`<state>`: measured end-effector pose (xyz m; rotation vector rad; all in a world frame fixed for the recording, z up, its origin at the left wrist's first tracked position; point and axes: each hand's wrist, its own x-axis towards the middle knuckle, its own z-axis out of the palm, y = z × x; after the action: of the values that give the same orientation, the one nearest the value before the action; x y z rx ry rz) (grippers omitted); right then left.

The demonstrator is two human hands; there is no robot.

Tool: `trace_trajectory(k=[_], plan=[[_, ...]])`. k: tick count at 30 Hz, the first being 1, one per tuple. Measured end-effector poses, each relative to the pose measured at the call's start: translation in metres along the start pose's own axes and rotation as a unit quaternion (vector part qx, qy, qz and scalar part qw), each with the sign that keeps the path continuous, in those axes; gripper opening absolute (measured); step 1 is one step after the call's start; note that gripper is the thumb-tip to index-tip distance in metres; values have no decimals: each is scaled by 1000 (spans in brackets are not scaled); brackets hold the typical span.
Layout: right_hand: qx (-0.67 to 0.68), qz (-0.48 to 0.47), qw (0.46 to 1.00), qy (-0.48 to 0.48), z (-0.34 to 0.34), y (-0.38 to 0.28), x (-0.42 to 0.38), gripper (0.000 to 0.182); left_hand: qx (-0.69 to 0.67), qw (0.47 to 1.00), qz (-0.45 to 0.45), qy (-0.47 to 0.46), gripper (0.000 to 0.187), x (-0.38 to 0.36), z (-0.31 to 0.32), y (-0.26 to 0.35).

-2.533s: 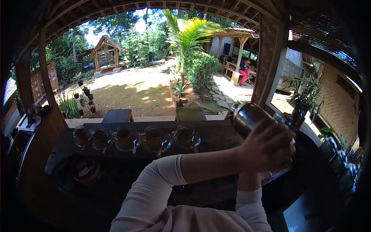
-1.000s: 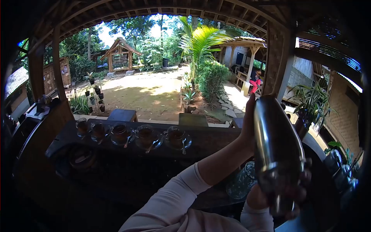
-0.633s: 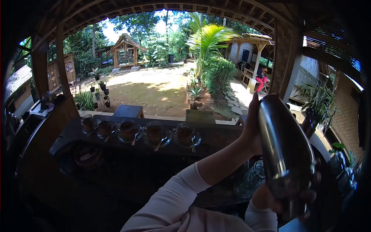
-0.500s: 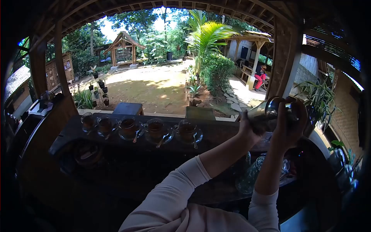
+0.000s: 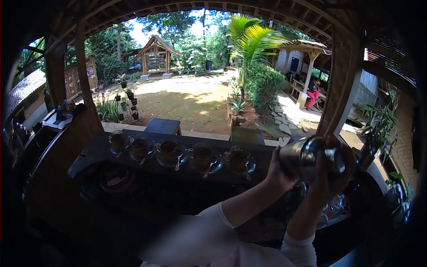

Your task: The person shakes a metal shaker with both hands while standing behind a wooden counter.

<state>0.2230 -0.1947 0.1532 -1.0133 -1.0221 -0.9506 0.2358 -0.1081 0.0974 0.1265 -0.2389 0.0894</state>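
Observation:
A shiny metal shaker (image 5: 299, 156) is held sideways above the right part of the dark counter. My left hand (image 5: 280, 171) wraps round its wider left end. Around its narrower right end are the fingers of my right hand (image 5: 336, 164). To the left, several glass cups of brown drink stand in a row on saucers with spoons, among them one nearest the hands (image 5: 238, 156) and one at the far left end (image 5: 117, 140). Glassware (image 5: 339, 202) shows below my right hand, partly hidden by the arm.
The dark counter (image 5: 102, 153) curves across the view. A round tray or basket (image 5: 116, 180) lies in shadow at its left. Beyond stand a stool (image 5: 163, 126) and a wooden post (image 5: 340, 84). A person in red trousers (image 5: 313, 95) sits far off at the right.
The shaker, held in both hands, is lower and slightly tilted differently against the background. The whole scene has shifted right and a little down as the head view turned.

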Motion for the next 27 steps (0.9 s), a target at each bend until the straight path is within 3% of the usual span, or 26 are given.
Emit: trace_trajectory(k=[1,2,4,6,8,9,10,11,12,13,14,16,17,18,19,20,21,22,23,24,25,26,27], plan=[[-6,-156,986,-58,3,-26,-5,49,20,998,-49,-44,67,-21,14,14],[-20,-236,966,-101,-4,-48,-17,51,-25,987,-111,-111,67,-39,25,27],[14,-237,964,-118,13,-51,-25,48,-23,950,-6,-312,68,-38,13,41],[70,-241,958,-137,29,-51,-38,42,10,971,-54,-232,67,-45,7,70],[5,-21,994,-109,73,-3,-46,37,-11,993,114,-36,66,-37,-46,77],[9,-13,994,-107,77,-8,-51,37,-41,988,138,49,63,-33,-72,82],[26,28,992,-121,83,-14,-52,37,-36,988,141,53,63,-43,-76,86],[45,60,988,-136,92,-18,-47,37,-87,992,85,-40,62,-52,-74,96],[72,-76,978,-182,91,-32,-48,36,-141,981,29,-128,61,-64,-71,108],[77,-179,950,-244,81,-61,-45,39,-53,984,31,-170,59,-93,-24,113],[172,-279,919,-219,82,-75,-47,40,-95,974,23,-203,59,-101,-20,128],[194,-274,920,-204,100,-73,-56,41,-12,946,40,-320,60,-114,-5,144],[201,-270,923,-187,111,-69,-63,41,-21,947,53,-315,63,-113,-19,153],[206,-265,926,-171,123,-64,-72,42,-183,966,-30,-182,66,-126,-33,158],[161,-176,952,-194,146,-44,-79,37,-183,967,-22,-177,66,-125,-64,156],[150,33,969,-191,167,-34,-92,32,76,973,195,-99,66,-112,-103,149],[150,288,922,-213,177,-31,-97,36,328,862,388,-10,66,-107,-132,149],[157,285,921,-213,176,-36,-98,36,331,858,393,-12,66,-112,-149,156],[182,160,950,-198,173,-44,-96,36,192,928,309,-80,65,-112,-161,170],[201,36,963,-179,167,-55,-92,35,45,966,210,-143,65,-114,-165,182],[219,-107,947,-208,151,-70,-87,32,-108,969,104,-195,65,-117,-173,189],[234,-245,912,-233,140,-85,-81,30,-230,955,52,-182,64,-160,-70,164],[239,-241,911,-233,144,-88,-86,30,-158,958,53,-232,64,-167,-38,167]])
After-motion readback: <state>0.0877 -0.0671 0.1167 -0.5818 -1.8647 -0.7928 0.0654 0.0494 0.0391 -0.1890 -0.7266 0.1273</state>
